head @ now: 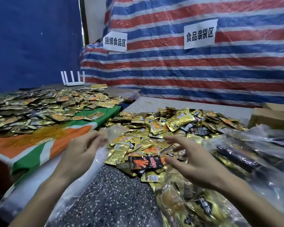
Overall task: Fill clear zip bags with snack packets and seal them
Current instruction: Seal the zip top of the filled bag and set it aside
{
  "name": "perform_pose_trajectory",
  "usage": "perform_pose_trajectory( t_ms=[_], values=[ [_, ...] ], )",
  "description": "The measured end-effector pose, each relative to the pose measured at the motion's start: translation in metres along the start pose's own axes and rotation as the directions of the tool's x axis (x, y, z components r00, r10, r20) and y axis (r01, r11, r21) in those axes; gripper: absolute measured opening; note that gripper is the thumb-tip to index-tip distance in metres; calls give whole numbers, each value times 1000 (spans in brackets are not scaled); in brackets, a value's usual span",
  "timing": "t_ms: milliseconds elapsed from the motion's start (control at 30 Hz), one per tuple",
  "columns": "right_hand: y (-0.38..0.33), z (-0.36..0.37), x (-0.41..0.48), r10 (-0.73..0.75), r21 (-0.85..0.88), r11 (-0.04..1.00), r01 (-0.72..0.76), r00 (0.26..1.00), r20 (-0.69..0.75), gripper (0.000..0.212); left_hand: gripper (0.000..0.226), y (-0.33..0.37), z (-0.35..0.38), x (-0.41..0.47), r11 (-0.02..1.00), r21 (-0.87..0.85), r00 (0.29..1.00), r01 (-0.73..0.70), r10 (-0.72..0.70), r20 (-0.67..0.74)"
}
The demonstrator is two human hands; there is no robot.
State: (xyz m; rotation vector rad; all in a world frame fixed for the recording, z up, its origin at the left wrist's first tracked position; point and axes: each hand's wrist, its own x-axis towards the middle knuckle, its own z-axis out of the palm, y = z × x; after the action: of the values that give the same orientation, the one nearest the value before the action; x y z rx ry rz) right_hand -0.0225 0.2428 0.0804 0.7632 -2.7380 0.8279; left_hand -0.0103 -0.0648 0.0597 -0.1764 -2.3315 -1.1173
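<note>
A heap of gold and black snack packets (175, 126) covers the speckled table in front of me. My left hand (81, 150) pinches the edge of a clear zip bag (115, 131) with a red seal strip, at the heap's left side. My right hand (192, 158) hovers over the near packets with fingers spread and nothing in it. A black packet with orange print (144, 162) lies just left of its fingertips. A filled clear bag of packets (187, 203) lies at the near right under my right forearm.
A second spread of gold packets (39, 106) lies on an orange, green and white cloth (33, 149) to the left. Filled clear bags (252, 154) pile up at the right. Cardboard boxes (272, 118) stand at the far right. A white router (73, 79) sits at the back.
</note>
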Motion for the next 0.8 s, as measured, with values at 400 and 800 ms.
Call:
perform_pose_trajectory(
  t_ms=[400, 800],
  values=[
    [-30, -32, -16, -46, 375, 926, -47, 971, 236, 16, 24, 61, 32, -12, 868, -493, 827, 59, 235, 511],
    [-28, -37, -19, 215, 625, 686, -373, 924, 316, 23, 20, 86, 42, -42, 937, -49, 934, -345, 338, -114]
  ],
)
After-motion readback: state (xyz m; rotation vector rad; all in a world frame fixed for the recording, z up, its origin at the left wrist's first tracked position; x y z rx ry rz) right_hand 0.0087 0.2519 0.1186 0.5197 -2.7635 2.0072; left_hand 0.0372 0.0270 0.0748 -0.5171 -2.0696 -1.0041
